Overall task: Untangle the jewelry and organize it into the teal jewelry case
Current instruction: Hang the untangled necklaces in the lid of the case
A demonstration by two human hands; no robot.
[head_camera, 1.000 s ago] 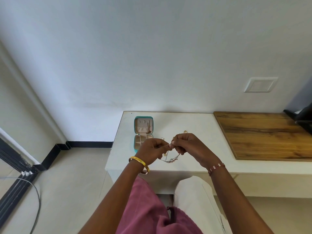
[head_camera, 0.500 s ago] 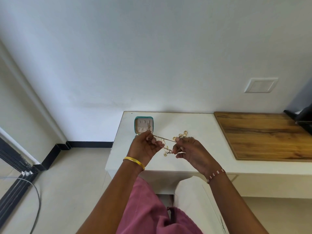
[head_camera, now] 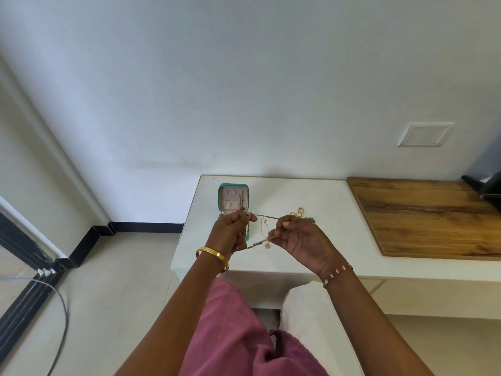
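Jewelry chains [head_camera: 264, 231], thin and gold, stretch tangled between both hands.

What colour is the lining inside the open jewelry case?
Pale beige-pink lining inside a teal jewelry case; the head view, the only one, shows it.

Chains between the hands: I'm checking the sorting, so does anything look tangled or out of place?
Yes. The chains stretched between the left hand and right hand look snarled together. Gold rings lie loose on the white table, outside the open teal case.
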